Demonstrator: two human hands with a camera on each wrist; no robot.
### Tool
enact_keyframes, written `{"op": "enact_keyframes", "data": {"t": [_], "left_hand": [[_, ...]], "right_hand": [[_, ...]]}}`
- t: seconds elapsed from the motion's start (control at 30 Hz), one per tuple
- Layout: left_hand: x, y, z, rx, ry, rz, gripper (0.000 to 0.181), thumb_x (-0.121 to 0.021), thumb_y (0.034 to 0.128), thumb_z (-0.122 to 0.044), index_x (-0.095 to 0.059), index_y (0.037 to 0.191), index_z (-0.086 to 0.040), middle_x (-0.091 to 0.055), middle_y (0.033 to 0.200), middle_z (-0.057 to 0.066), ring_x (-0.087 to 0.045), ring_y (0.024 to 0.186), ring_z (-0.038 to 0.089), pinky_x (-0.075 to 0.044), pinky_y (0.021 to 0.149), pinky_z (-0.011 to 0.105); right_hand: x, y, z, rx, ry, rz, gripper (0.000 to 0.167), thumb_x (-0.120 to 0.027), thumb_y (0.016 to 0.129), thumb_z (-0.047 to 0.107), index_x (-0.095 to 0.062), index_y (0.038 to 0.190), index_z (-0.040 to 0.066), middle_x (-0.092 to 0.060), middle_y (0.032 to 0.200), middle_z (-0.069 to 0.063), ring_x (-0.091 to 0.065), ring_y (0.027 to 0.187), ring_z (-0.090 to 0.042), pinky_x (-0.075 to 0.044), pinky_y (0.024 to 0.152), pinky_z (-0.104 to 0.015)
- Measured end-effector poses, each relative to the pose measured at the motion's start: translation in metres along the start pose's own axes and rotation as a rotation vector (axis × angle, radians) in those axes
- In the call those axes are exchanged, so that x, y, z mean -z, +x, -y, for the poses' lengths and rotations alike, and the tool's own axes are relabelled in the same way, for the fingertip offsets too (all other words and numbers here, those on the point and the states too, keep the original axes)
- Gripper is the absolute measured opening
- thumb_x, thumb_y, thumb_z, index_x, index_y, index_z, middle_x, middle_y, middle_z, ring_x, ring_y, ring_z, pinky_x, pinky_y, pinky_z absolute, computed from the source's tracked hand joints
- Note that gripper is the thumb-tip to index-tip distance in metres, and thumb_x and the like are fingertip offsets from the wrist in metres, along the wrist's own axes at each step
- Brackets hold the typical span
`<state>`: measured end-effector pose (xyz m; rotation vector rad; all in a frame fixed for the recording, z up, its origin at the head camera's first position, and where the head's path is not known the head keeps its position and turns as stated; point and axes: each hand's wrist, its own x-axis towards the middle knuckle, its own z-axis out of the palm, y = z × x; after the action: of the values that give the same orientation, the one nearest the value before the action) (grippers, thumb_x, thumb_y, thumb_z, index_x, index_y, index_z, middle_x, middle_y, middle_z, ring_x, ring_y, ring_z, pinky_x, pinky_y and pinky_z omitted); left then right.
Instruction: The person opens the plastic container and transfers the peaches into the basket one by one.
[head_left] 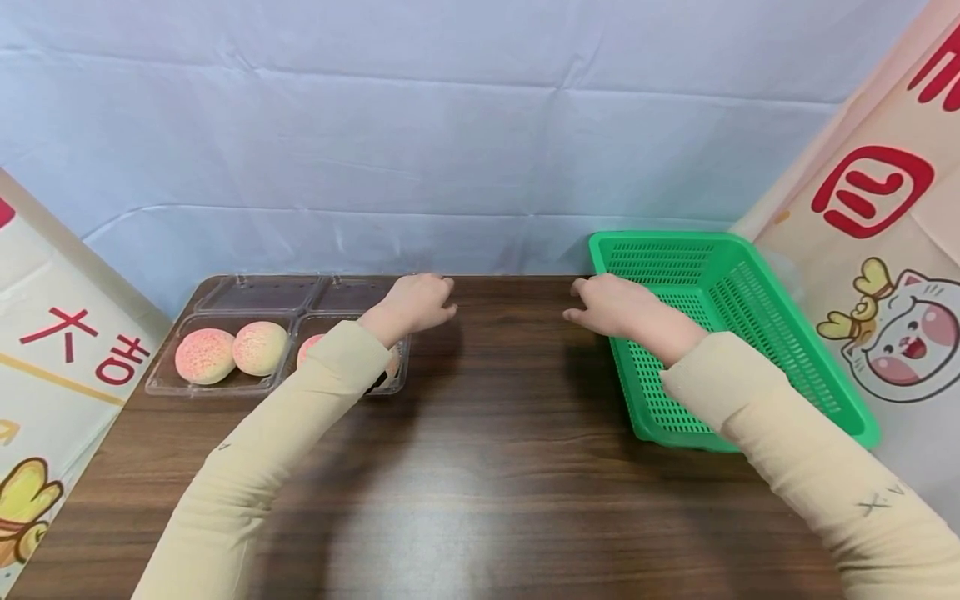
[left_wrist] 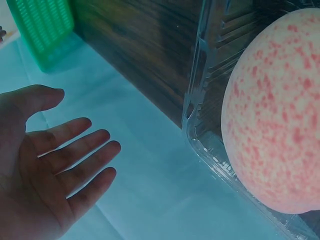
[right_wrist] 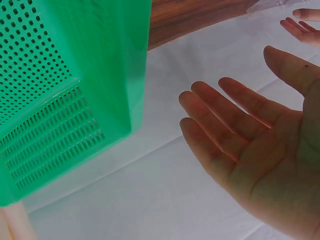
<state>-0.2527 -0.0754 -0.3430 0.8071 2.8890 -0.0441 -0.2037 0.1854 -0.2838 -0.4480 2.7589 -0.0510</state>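
My left hand hovers beside the right end of a clear plastic box, its fingers relaxed and holding nothing. Inside the box are round, peach-like pieces: a pink speckled one, a paler yellow-pink one, and more partly hidden behind the left sleeve. The left wrist view shows a large speckled peach-like piece close up, apart from the spread fingers. My right hand hangs over the left rim of a green perforated basket; its palm looks bare in the right wrist view.
Both arms reach over a dark wooden table. A pale cloth hangs along its back edge. Printed banners stand at either side, the right banner close to the basket. No objects show inside the basket.
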Motion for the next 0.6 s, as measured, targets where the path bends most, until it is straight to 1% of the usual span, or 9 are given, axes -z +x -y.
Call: {"op": "enact_keyframes", "data": {"t": [0.13, 0.37, 0.5, 0.6], "left_hand": [[0.001, -0.002, 0.0, -0.002, 0.0, -0.003, 0.038, -0.048, 0.0928, -0.032, -0.056, 0.117, -0.004, -0.06, 0.107, 0.011, -0.059, 0.092, 0.024, -0.049, 0.076, 0.039], [0.003, -0.005, -0.001, -0.005, 0.009, -0.003, 0.039, -0.048, 0.0927, -0.032, -0.055, 0.119, -0.003, -0.06, 0.108, 0.011, -0.059, 0.093, 0.025, -0.049, 0.077, 0.04], [0.005, -0.007, -0.002, -0.005, 0.01, -0.001, 0.04, -0.048, 0.0928, -0.033, -0.054, 0.119, -0.003, -0.06, 0.11, 0.011, -0.059, 0.093, 0.025, -0.049, 0.077, 0.04], [0.006, -0.009, -0.002, -0.007, 0.007, -0.004, 0.041, -0.048, 0.0928, -0.033, -0.054, 0.121, -0.003, -0.059, 0.112, 0.011, -0.059, 0.095, 0.024, -0.049, 0.077, 0.039]], "right_hand": [[0.0, -0.004, -0.004, -0.001, 0.006, -0.01, 0.048, -0.051, 0.093, 0.027, -0.046, 0.126, -0.007, -0.057, 0.114, -0.024, -0.056, 0.101, -0.034, -0.045, 0.083, -0.047], [0.0, -0.011, -0.011, -0.003, 0.011, -0.029, 0.048, -0.051, 0.093, 0.027, -0.046, 0.126, -0.007, -0.055, 0.117, -0.024, -0.055, 0.102, -0.034, -0.045, 0.081, -0.047], [-0.001, -0.015, -0.015, -0.004, 0.017, -0.036, 0.048, -0.051, 0.092, 0.027, -0.047, 0.125, -0.007, -0.059, 0.11, -0.022, -0.057, 0.098, -0.032, -0.045, 0.08, -0.047], [-0.002, -0.017, -0.016, -0.008, 0.019, -0.035, 0.047, -0.051, 0.092, 0.027, -0.047, 0.125, -0.006, -0.059, 0.111, -0.022, -0.057, 0.098, -0.032, -0.044, 0.081, -0.047]]}}
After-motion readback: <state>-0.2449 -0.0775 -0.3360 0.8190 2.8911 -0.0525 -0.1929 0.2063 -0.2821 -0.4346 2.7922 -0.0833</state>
